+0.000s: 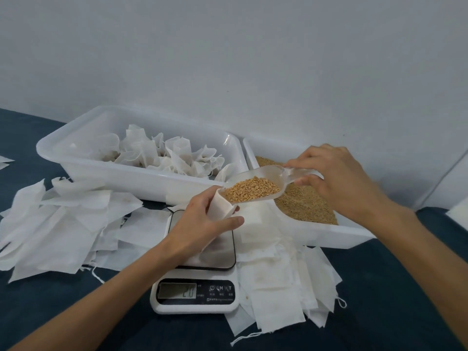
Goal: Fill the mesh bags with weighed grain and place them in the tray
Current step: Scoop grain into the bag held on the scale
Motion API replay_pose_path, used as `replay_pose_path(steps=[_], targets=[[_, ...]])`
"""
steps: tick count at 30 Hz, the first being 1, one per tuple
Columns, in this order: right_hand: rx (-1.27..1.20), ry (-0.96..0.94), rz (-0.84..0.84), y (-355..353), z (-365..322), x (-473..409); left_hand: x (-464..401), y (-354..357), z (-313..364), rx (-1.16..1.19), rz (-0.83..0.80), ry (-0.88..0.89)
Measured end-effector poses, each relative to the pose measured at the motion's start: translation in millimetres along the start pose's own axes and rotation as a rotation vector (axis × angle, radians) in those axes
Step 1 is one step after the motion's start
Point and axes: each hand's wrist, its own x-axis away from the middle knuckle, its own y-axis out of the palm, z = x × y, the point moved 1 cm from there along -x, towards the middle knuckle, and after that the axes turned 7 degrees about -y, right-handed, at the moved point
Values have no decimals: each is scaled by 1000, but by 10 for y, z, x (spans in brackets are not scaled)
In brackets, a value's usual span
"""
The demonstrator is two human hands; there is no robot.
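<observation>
My left hand (202, 224) grips a white mesh bag (222, 207) upright over the plate of the kitchen scale (195, 290), whose display reads 20. My right hand (334, 176) holds the handle of a clear plastic scoop (263, 184) full of golden grain. The scoop's lip rests at the bag's open mouth. Behind the scoop, a white tub (316, 234) holds loose grain (304, 203). At the back left, a white tray (131, 178) holds several filled, tied mesh bags (162, 153).
Flat empty mesh bags lie heaped on the dark blue table left of the scale (55, 224) and to its right (283, 285). A pale wall stands close behind the tray and tub. A white object edge shows at far right (458, 211).
</observation>
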Motion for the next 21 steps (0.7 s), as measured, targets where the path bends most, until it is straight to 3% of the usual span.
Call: replay_pose_path(steps=[21], targets=[[35,-48,23,37,42,11,-3,10,10,30,-12,7]])
